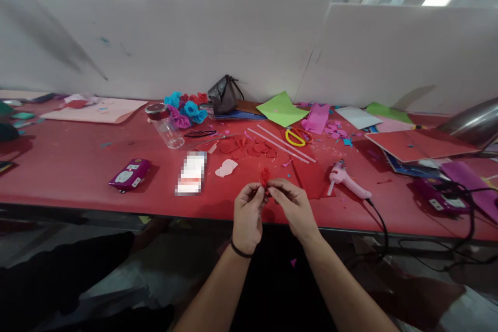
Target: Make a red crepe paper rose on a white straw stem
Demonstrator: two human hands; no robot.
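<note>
As the left hand and right hand pinch the lower end of a small red paper piece, left of the pink glue gun, I'd judge a firm hold at its base best, with light fingertips sparing the top. From my remote view, red cutouts lie behind it, also left of the glue gun.

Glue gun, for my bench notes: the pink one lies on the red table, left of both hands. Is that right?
Only the side is wrong: the head view shows the pink glue gun on the red table, right of both left hand and right hand.
</note>
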